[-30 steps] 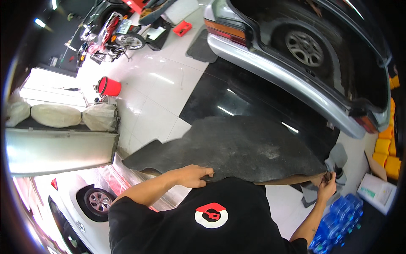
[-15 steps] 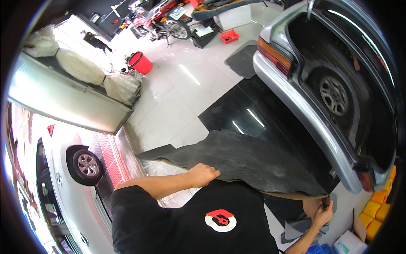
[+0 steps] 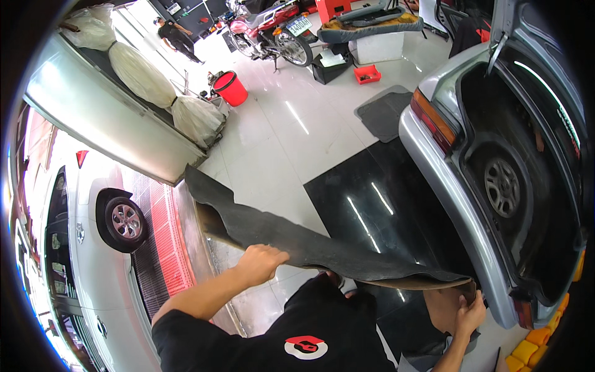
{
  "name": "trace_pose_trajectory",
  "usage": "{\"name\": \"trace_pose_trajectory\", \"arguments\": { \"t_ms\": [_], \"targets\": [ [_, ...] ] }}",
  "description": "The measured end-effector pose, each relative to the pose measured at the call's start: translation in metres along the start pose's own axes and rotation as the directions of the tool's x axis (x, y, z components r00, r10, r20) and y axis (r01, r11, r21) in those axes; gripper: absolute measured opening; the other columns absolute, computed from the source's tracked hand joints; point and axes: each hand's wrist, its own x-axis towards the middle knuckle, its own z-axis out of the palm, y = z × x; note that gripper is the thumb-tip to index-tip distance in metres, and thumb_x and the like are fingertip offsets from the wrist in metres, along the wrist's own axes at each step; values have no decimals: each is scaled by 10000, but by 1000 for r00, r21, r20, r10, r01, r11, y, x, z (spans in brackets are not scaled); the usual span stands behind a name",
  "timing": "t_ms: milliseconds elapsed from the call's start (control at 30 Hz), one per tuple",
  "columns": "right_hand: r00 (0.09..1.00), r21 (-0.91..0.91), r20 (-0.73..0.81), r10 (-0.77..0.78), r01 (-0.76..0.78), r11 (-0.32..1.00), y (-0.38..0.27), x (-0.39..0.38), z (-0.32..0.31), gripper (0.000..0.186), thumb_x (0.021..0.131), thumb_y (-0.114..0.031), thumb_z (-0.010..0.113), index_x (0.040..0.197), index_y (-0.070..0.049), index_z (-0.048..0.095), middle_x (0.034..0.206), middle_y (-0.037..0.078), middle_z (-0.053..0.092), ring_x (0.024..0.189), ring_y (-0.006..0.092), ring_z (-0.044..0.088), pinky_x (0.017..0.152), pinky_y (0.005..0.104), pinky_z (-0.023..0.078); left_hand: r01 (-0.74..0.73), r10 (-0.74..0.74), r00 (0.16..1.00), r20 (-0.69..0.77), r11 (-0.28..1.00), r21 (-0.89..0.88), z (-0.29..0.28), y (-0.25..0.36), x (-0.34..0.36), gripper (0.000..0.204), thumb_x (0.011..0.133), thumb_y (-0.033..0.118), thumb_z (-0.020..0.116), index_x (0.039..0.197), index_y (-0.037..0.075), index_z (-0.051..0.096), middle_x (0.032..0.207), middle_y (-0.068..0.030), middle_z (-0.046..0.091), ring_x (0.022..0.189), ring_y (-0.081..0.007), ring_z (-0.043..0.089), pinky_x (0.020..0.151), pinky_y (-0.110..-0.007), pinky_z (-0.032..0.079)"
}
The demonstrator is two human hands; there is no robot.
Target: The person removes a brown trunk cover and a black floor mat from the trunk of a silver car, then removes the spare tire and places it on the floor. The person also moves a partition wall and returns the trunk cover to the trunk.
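I hold a large dark grey mat (image 3: 291, 242) with a brownish underside in front of my body. My left hand (image 3: 265, 263) grips its near edge left of centre, fingers wrapped over it. My right hand (image 3: 471, 313) is closed on the right end, beside a brown flap (image 3: 440, 307) that hangs down. The left end of the mat tilts up. Just to the right stands a silver car (image 3: 434, 167) with its trunk open and a wheel (image 3: 501, 186) inside.
A white car (image 3: 93, 266) stands left beside a red grating (image 3: 173, 248). Ahead are a red bucket (image 3: 230, 92), a motorcycle (image 3: 266, 37), a small red tray (image 3: 367, 74), a floor mat (image 3: 384, 111) and a person (image 3: 176, 40) in dark clothes. Yellow containers (image 3: 527, 350) sit lower right.
The mat's left end has risen and the sheet has tipped into a narrower shape. My left hand moved slightly left, my right hand slightly down. The view has turned, showing more of the person ahead.
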Motion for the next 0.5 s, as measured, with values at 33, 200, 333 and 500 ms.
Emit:
{"name": "trace_pose_trajectory", "arguments": {
  "t_ms": [33,200,333,500],
  "targets": [
    [1000,3,16,-26,26,1000,-17,2,5,411,729,-67,862,1075,19,658,890,246,689,839,461,680,708,519,490,31,-31,1000,0,1000,5,-2,-7,-11,179,785,78,634,959,122,633,782,-69,664,771,-307,694,676,-455,542],
    [988,-43,33,-152,154,987,-113,23,37,364,727,-118,870,994,-38,636,929,219,702,905,462,675,740,529,510,165,-166,983,-73,986,-14,-18,-52,-57,143,799,75,652,932,125,661,778,-73,679,735,-309,686,657,-456,536],
    [965,13,187,-182,183,983,-189,46,59,331,739,-155,862,924,-51,608,886,159,692,879,429,682,737,536,514,313,-317,939,-130,948,-52,-28,-86,-90,130,784,64,679,905,113,671,759,-91,676,715,-324,679,656,-461,530],
    [890,54,270,-367,366,929,-279,81,93,267,790,-214,825,948,-75,660,892,133,704,871,391,703,741,524,529,486,-486,853,-190,872,-50,-31,-117,-130,148,758,61,696,899,101,673,743,-108,664,709,-342,672,653,-472,520]
  ]
}}
